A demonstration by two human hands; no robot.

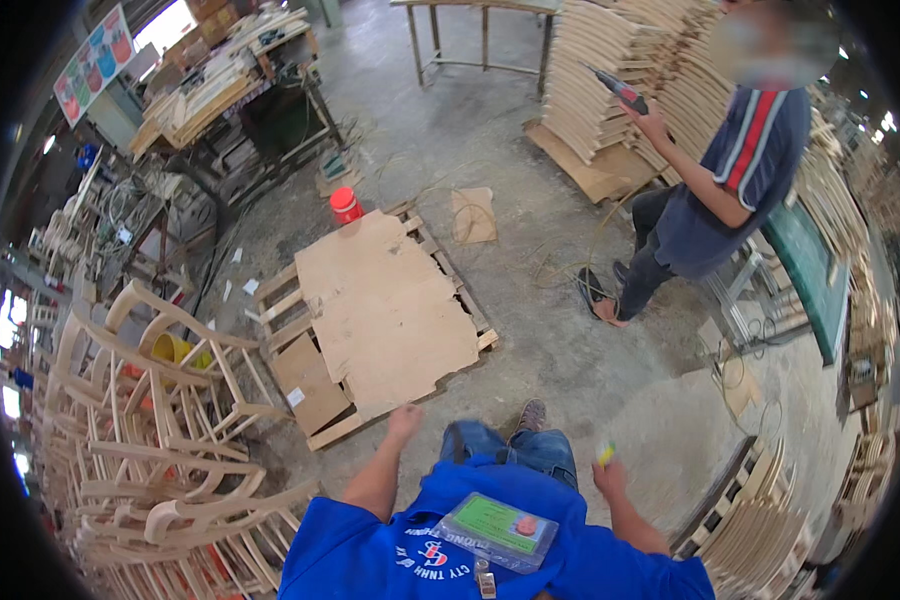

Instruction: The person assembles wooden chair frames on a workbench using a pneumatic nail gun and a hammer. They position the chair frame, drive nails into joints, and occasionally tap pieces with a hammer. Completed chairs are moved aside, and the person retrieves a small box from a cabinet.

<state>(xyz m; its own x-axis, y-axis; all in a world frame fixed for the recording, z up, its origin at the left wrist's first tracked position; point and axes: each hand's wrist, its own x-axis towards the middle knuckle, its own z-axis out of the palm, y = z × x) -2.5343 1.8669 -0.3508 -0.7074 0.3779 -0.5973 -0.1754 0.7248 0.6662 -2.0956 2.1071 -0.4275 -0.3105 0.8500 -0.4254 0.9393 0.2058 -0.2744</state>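
Note:
My left hand (404,423) hangs with its fingers curled in, nothing showing in it. It appears just in front of the near edge of a torn brown cardboard sheet (390,310), which lies flat on a wooden pallet (485,339). My right hand (610,480) is closed round a small yellow-green and white object (606,456), whose kind is too small to make out. A smaller folded cardboard piece (310,382) with a white label lies at the pallet's near left corner. Beyond the sheet stands a red tub (346,205).
Pale wooden chair frames (170,440) are piled along the left. A co-worker (725,180) at the right holds a power tool (620,92) before tall stacks of curved wooden parts (590,80). Cables (560,268) trail over the floor. More wooden parts (750,530) stand at lower right.

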